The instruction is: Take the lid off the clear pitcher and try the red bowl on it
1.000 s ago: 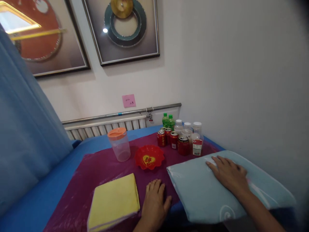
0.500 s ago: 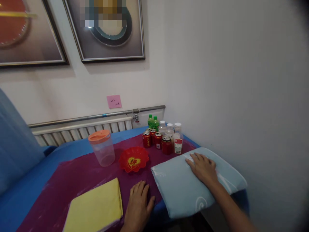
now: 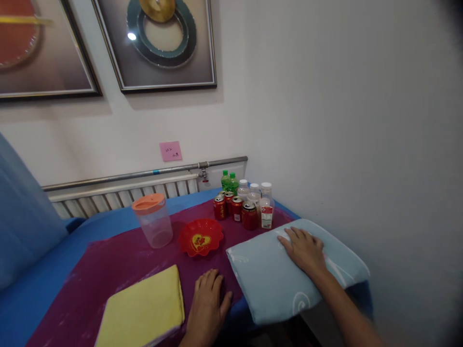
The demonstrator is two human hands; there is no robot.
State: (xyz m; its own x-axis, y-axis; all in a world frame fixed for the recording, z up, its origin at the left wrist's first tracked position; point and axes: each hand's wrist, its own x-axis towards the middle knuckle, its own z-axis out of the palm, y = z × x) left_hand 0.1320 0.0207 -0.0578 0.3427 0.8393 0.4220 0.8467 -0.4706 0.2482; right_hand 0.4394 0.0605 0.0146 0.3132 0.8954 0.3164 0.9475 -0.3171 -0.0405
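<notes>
My left hand (image 3: 208, 303) lies palm down with its fingers out on the purple cloth (image 3: 119, 260), near the table's front edge, holding nothing. Just left of it is a folded yellow cloth (image 3: 144, 306). My right hand (image 3: 302, 248) rests flat, fingers a little spread, on top of a folded light-blue blanket (image 3: 267, 274) with white swirls, which overhangs the table's front right corner. Beyond my left hand sits a red scalloped plate (image 3: 184, 238) with a yellow heart design. A clear plastic pitcher (image 3: 157, 229) with an orange lid stands to the left of the plate.
Several red drink cans (image 3: 237, 209), clear bottles with white caps (image 3: 266, 202) and green-capped bottles (image 3: 233, 183) cluster at the back right. A radiator (image 3: 126, 195) and pipe (image 3: 181, 168) run along the wall behind the blue-covered table (image 3: 184, 205). A blue curtain (image 3: 21, 217) hangs at left.
</notes>
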